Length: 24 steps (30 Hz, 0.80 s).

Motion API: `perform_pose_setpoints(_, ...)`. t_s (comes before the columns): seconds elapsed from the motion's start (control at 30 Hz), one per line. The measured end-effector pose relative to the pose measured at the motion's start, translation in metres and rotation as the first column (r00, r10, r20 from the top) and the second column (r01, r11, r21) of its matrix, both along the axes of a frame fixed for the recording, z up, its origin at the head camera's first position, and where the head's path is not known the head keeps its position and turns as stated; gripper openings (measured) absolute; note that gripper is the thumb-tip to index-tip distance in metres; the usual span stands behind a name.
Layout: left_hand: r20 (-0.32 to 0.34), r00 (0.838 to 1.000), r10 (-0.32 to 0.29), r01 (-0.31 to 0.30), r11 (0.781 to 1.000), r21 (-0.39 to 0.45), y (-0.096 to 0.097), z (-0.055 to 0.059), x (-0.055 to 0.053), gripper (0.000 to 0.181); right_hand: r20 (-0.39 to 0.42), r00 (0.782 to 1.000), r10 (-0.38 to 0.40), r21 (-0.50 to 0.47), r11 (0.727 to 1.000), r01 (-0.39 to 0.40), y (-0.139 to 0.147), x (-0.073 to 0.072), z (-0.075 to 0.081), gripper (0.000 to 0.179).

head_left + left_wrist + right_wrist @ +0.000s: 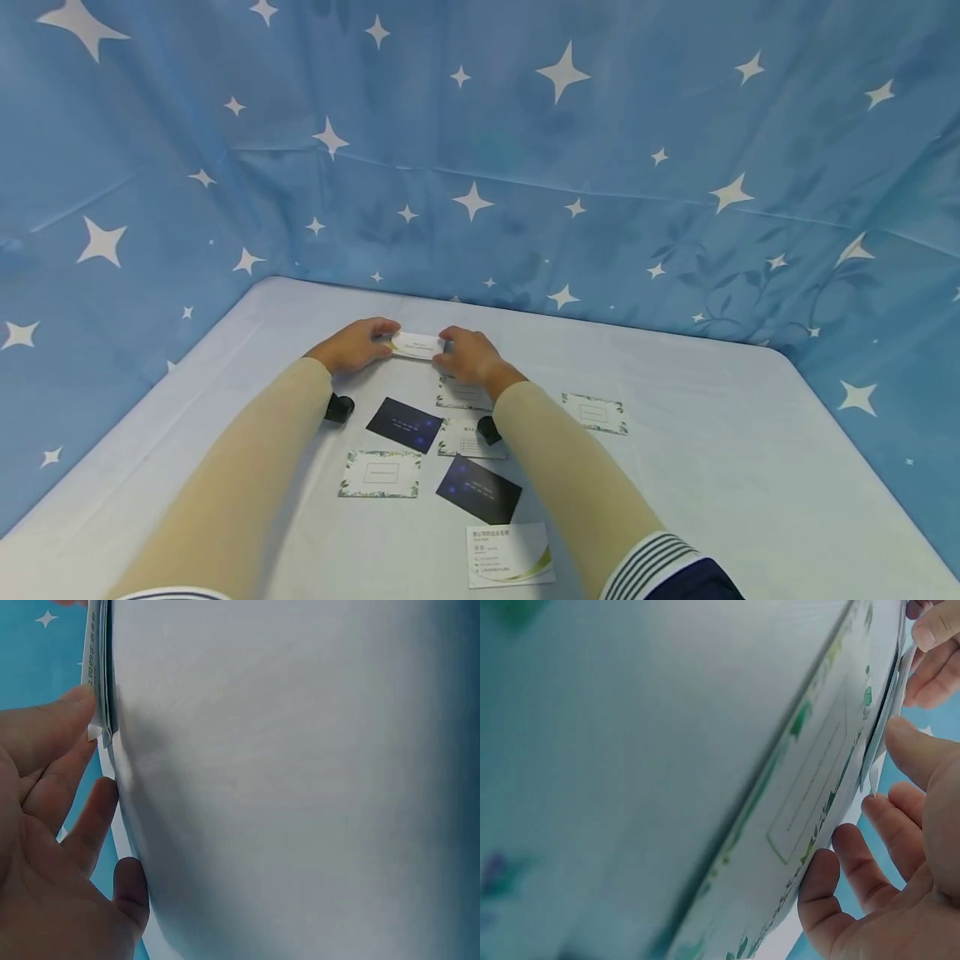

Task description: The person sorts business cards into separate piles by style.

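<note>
Toward the far edge of the table, both hands hold a small stack of white business cards (417,345) between them. My left hand (358,345) pinches its left end with thumb and fingers, and my right hand (472,360) does the same at the right end. Seen edge-on in the left wrist view, the stack (97,667) shows several layers, the thumb on its near face. In the right wrist view the card stack (885,712) is gripped near its corner. Just in front of the right hand lies a leaf-bordered card (456,395), partly hidden by the wrist.
Nearer on the white tablecloth (750,467) lie two dark blue cards (405,425), more leaf-bordered cards (380,474), and a white card with a gold curve (510,554). Another leaf-bordered card (595,413) lies right of the right forearm. A blue star-patterned curtain (480,150) hangs behind.
</note>
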<state>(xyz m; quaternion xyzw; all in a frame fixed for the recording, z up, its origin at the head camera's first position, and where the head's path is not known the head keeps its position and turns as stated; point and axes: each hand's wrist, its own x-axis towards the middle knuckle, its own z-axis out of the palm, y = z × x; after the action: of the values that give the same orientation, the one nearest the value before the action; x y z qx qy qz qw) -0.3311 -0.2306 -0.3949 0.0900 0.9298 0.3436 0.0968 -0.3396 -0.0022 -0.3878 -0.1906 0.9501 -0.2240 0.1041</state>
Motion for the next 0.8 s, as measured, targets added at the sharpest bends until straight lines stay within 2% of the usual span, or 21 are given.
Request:
perform_pose_setpoints(0.27,-0.001,1.000,-0.008,0.008,1.000,-0.007,0.0004,0.0011,0.0001,0.055,-0.007,1.000,-0.019,0.028,0.999,0.019,-0.0027,-0.0008,0.0002,0.054)
perform_pose_setpoints(0.63,0.032,0.999,0.036,-0.035,0.999,-0.035,0.0011,-0.0033,0.0003,0.056,0.006,0.999,-0.054,0.067,0.996,0.054,-0.0084,-0.0006,-0.0064,0.058)
perform_pose_setpoints(0.8,0.021,0.999,0.041,-0.040,0.998,-0.050,0.0017,-0.0030,-0.0006,0.056,0.014,0.998,-0.059,0.083,0.995,0.058,-0.0087,-0.0014,-0.0044,0.061)
